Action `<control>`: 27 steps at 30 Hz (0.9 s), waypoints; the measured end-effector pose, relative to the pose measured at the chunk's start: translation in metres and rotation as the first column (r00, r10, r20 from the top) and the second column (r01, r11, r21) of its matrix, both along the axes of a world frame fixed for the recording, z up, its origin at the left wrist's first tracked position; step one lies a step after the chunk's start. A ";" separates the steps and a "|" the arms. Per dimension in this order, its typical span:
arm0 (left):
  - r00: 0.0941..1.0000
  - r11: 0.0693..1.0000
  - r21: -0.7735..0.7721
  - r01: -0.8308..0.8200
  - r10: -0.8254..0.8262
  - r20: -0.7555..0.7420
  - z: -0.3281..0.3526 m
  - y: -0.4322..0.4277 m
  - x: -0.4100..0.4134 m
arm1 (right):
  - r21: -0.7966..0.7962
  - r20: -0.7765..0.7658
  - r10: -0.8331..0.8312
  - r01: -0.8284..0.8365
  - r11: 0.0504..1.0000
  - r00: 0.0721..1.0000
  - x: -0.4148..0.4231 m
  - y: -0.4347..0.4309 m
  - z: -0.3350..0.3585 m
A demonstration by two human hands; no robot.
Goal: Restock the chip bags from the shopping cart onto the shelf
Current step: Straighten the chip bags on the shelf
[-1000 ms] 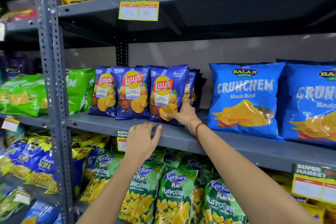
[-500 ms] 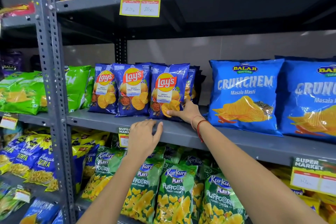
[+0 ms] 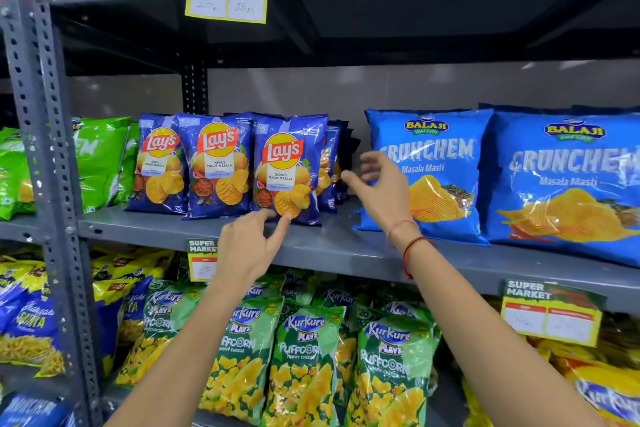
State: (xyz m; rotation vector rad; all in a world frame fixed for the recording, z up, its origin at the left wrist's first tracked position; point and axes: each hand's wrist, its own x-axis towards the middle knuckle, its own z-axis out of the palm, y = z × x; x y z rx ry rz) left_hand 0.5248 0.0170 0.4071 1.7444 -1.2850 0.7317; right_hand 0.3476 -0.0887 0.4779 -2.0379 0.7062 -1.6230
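Three dark blue Lay's chip bags stand upright in a row on the grey middle shelf. The rightmost front Lay's bag has more bags behind it. My left hand reaches up from below, its fingertips touching the bottom edge of that bag. My right hand hovers open just right of the Lay's row, fingers spread, holding nothing, in front of a light blue Balaji Crunchem bag. No shopping cart is in view.
A second Crunchem bag stands further right. Green Kurkure Puffcorn bags fill the shelf below, green bags sit left of the Lay's, yellow bags on the top shelf. A perforated grey upright stands at left. Price tags hang on shelf edges.
My right hand let go of the rightmost Lay's bag and lifted to the right, now open. My left hand moved up from the shelf edge to the bag's bottom.
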 end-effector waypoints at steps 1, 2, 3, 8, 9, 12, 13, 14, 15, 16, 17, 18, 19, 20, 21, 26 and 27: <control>1.000 1.000 -0.016 0.021 -0.021 -0.001 0.006 -0.003 -0.007 | -0.026 0.041 -0.027 0.028 0.999 0.999 -0.011 -0.002 0.004; 0.999 0.999 -0.031 0.043 -0.043 -0.001 0.013 -0.006 -0.015 | -0.045 0.082 -0.063 0.067 0.997 0.995 -0.021 -0.005 0.006; 0.998 0.997 -0.043 0.064 -0.064 0.001 0.020 -0.010 -0.023 | -0.059 0.123 -0.106 0.113 0.992 0.987 -0.031 -0.010 0.008; 0.985 0.983 -0.059 0.172 -0.170 0.037 0.041 -0.039 -0.065 | -0.052 0.199 -0.333 0.349 0.935 0.922 -0.076 -0.036 0.006; 0.978 0.977 -0.053 0.209 -0.208 0.021 0.043 -0.047 -0.070 | -0.034 0.177 -0.368 0.380 0.924 0.913 -0.083 -0.041 0.003; 0.914 0.924 -0.034 0.380 -0.381 -0.139 0.044 -0.071 -0.082 | 0.013 0.114 -0.382 0.383 0.924 0.917 -0.098 -0.050 -0.008; 0.863 0.891 -0.029 0.454 -0.447 -0.235 0.044 -0.080 -0.085 | 0.021 0.110 -0.365 0.365 0.931 0.924 -0.101 -0.051 -0.010; 0.806 0.856 -0.014 0.517 -0.493 -0.327 0.045 -0.087 -0.089 | 0.026 0.110 -0.357 0.356 0.934 0.928 -0.103 -0.050 -0.012; 0.754 0.822 0.019 0.570 -0.513 -0.411 0.047 -0.094 -0.092 | 0.031 0.110 -0.359 0.358 0.933 0.927 -0.105 -0.050 -0.012; 0.710 0.790 0.059 0.610 -0.512 -0.484 0.048 -0.102 -0.096 | 0.035 0.103 -0.369 0.367 0.930 0.924 -0.107 -0.051 -0.012; 0.667 0.757 0.096 0.646 -0.498 -0.554 0.050 -0.107 -0.098 | 0.047 0.092 -0.375 0.372 0.927 0.922 -0.108 -0.052 -0.012; 0.613 0.721 0.110 0.684 -0.486 -0.623 0.051 -0.113 -0.100 | 0.069 0.081 -0.371 0.366 0.928 0.925 -0.109 -0.053 -0.011; 0.544 0.682 0.099 0.725 -0.477 -0.690 0.052 -0.118 -0.101 | 0.108 0.076 -0.348 0.340 0.934 0.934 -0.110 -0.054 -0.010; 0.469 0.641 0.073 0.764 -0.473 -0.746 0.053 -0.121 -0.101 | 0.159 0.079 -0.309 0.294 0.942 0.948 -0.110 -0.055 -0.009; 0.408 0.611 0.044 0.791 -0.472 -0.782 0.053 -0.125 -0.099 | 0.213 0.086 -0.267 0.244 0.946 0.960 -0.110 -0.057 -0.008; 0.364 0.580 -0.014 0.814 -0.529 -0.767 0.050 -0.136 -0.098 | 0.351 0.120 -0.146 0.095 0.932 0.982 -0.107 -0.066 -0.007; 0.370 0.587 -0.032 0.809 -0.550 -0.748 0.050 -0.137 -0.100 | 0.340 0.132 -0.140 0.088 0.936 0.981 -0.106 -0.070 -0.008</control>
